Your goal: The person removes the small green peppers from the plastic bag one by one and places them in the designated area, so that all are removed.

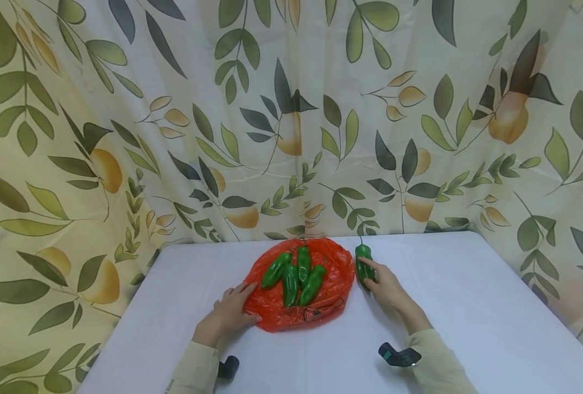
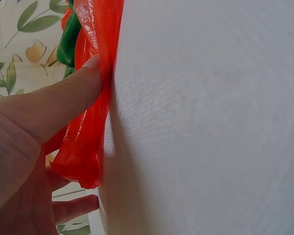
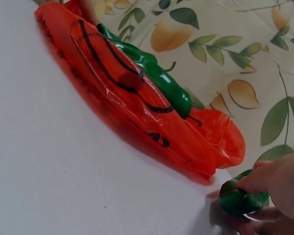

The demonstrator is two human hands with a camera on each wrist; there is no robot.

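A red plastic bag (image 1: 296, 320) lies spread on the white table with several green peppers (image 1: 290, 284) on it. At its left edge, my left hand (image 1: 232, 309) holds the bag, with the thumb on the near side and the other fingers farther back. The left wrist view shows red plastic (image 2: 83, 147) between that thumb and the fingers. To the right of the bag, my right hand (image 1: 385, 284) grips a single green pepper (image 1: 363, 252) between thumb and fingers, low over the table. In the right wrist view this pepper (image 3: 232, 198) is partly hidden by the fingers.
The white table (image 1: 468, 306) reaches back to a curtain (image 1: 291, 120) printed with leaves and fruit. Black cords or dark markings show on the near side of the bag in the right wrist view. A dark device (image 1: 400, 355) sits at the right wrist, another (image 1: 228, 368) at the left.
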